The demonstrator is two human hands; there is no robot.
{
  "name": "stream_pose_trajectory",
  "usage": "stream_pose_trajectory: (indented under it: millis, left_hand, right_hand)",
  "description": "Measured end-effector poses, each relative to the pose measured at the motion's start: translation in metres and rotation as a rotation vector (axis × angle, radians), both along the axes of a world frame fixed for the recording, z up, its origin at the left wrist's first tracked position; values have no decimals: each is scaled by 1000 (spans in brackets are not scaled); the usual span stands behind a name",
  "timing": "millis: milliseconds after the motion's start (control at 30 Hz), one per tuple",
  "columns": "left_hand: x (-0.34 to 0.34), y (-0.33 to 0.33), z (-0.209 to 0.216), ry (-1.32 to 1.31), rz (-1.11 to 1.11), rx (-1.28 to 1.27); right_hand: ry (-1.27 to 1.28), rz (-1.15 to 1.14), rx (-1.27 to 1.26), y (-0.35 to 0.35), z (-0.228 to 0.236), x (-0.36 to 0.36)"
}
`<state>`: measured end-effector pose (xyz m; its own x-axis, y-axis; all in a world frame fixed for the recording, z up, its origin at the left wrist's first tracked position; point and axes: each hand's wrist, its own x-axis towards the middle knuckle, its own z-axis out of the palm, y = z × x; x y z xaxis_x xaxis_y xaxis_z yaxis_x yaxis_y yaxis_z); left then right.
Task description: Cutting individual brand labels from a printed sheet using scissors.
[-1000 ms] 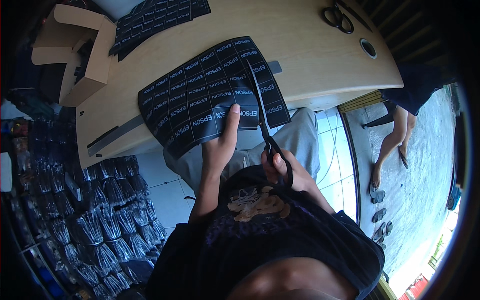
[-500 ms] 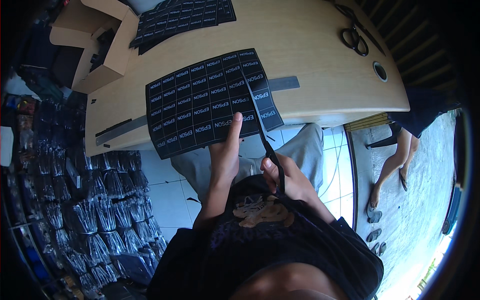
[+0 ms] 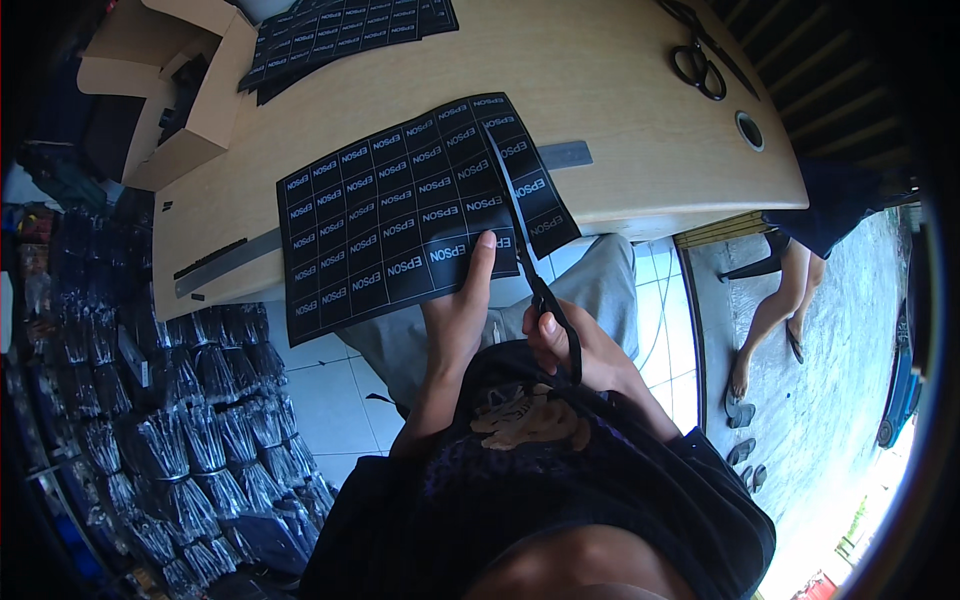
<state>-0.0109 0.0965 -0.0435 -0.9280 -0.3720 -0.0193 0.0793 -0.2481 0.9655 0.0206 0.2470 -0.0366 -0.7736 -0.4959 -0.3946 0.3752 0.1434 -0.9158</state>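
Shirt (image 3: 560, 480): dark, printed in pale brown on the chest.
Right hand (image 3: 583, 347): closed around the handles of black-handled scissors, thumb uppermost.
Scissors (image 3: 541, 288): pointing away from the body, a long blade lying over the sheet near its right side; cannot tell how wide the blades stand.
Left hand (image 3: 462, 300): pinching the near edge of the sheet, thumb on top, fingers hidden underneath.
Sheet (image 3: 400, 215): black with a white grid and lettering, held above the table's near edge, partly overhanging it; right-hand strip parted from the rest at the near edge.
Trousers (image 3: 610, 290): grey, below the sheet and table edge.
Grey strip (image 3: 567, 154): flat on the tabletop, showing right of the sheet; similar length showing on the left.
Table (image 3: 580, 70): pale wood, round hole toward the right end.
Bundles (image 3: 190, 445): wrapped in clear plastic, crowded at lower left.
Spare scissors (image 3: 702, 70): black, at the table's far right.
Carton (image 3: 188, 158): brown, open, at far left, beside more black sheets (image 3: 345, 35).
Another person's legs (image 3: 775, 310): bare, at right, near sandals (image 3: 740, 413).
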Motion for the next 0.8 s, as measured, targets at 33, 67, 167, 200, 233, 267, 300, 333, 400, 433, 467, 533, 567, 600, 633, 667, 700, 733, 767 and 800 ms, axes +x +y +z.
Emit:
stream_pose_trajectory:
  millis: [33,67,167,200,233,267,300,333,400,433,467,533,567,600,633,667,700,733,767,800]
  left_hand:
    - [0,-1,-1,-8,-6,-36]
    - [0,-2,-1,-16,-8,-71]
    - [2,-6,1,-28,-10,-66]
    - [2,-7,1,-28,-6,-61]
    - [3,-9,0,-28,-13,-69]
    - [3,-10,-1,-29,-20,-79]
    - [3,-10,0,-29,-17,-78]
    - [3,-11,1,-38,-17,-76]
    - [4,-11,-1,-43,-17,-69]
    - [4,-11,-3,-42,-30,-53]
    - [5,-12,-4,-41,-41,-38]
    - [7,-13,-2,-49,-41,-42]
    - [9,-13,-2,-59,-43,-44]
    - [11,-14,-5,-58,-45,-44]
    - [14,-17,-10,-93,-92,55]
    - [18,-20,-12,-128,-137,151]
    - [22,-23,-11,-129,-138,149]
    - [26,-26,-9,-164,-221,209]
    - [31,-32,-8,-201,-302,271]
    - [37,-39,-7,-204,-302,266]
  right_hand:
    - [46,1,32,0,0,0]
    - [93,6,63,-1,0,0]
    - [26,26,112,-1,3,0]
    - [27,29,117,-2,3,0]
    - [25,22,114,-2,2,0]
    - [23,14,108,-3,2,0]
    - [23,17,110,-3,4,-1]
    - [6,19,111,-3,6,-1]
    - [-7,21,117,-2,7,-1]
    - [-28,18,107,-2,6,-1]
    - [-48,17,95,-2,6,0]
    - [-42,17,100,-2,8,2]
    - [-38,16,105,-1,8,3]
    - [-37,15,106,-1,8,3]
    - [-48,15,104,0,8,3]
    - [-60,16,100,0,8,3]
    - [-60,15,98,0,8,2]
    - [-41,16,112,0,9,1]
    - [-23,18,127,-1,9,1]
    - [-24,17,122,-2,12,1]
